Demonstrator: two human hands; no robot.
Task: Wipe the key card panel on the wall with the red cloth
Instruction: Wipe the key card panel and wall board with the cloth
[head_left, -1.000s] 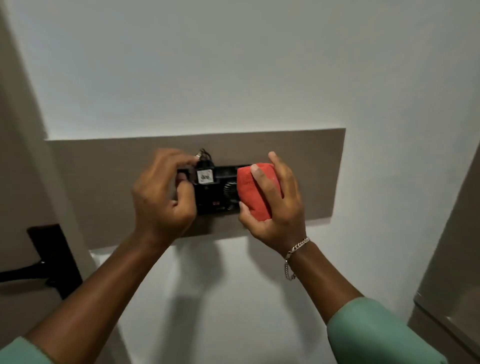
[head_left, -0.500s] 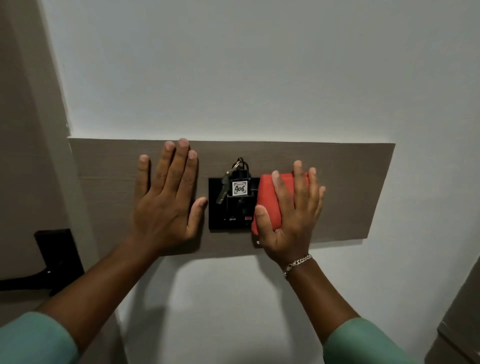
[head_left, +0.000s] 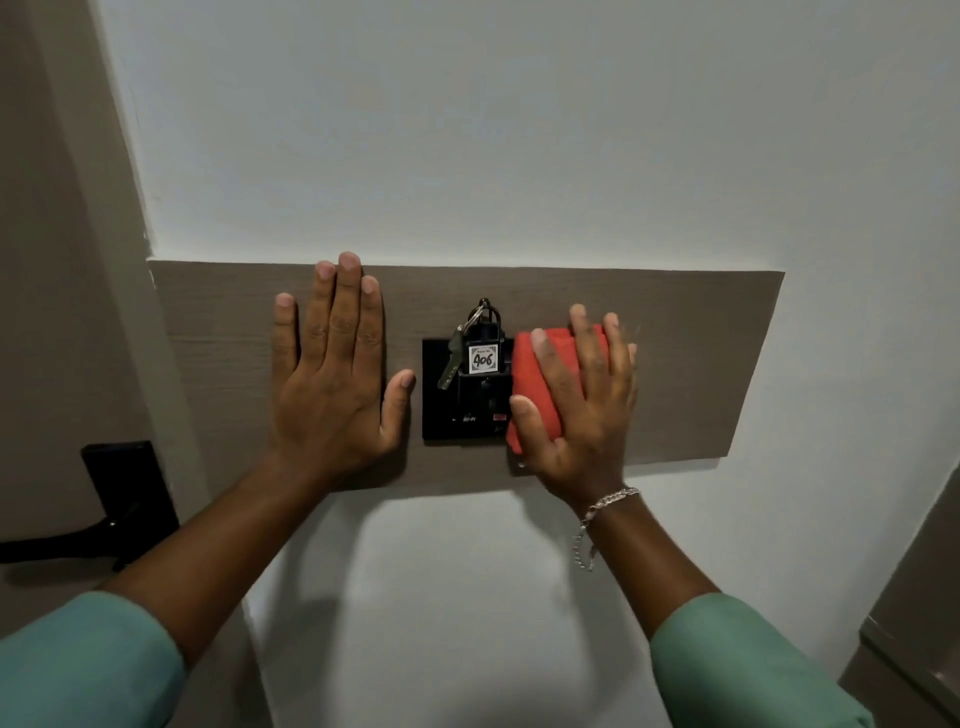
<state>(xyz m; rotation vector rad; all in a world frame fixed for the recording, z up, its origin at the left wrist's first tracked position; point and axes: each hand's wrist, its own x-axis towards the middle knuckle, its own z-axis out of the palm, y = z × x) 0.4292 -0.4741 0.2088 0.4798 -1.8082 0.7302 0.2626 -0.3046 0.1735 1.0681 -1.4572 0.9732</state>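
The black key card panel (head_left: 441, 415) is set in a brown wooden strip (head_left: 701, 364) on the white wall. A key fob tagged 406 (head_left: 483, 359) with a key (head_left: 450, 364) sits in its slot. My right hand (head_left: 582, 410) presses a folded red cloth (head_left: 535, 374) flat over the panel's right edge, fingers spread over the cloth. My left hand (head_left: 332, 374) lies flat and open on the wooden strip, just left of the panel, thumb almost touching its edge.
A black door handle and lock plate (head_left: 119, 499) sit on the door at lower left. A grey cabinet edge (head_left: 924, 623) shows at lower right. White wall runs above and below the strip.
My left hand let go of the key fob and went flat on the strip to the left. My right hand flattened on the cloth at the panel's right side.
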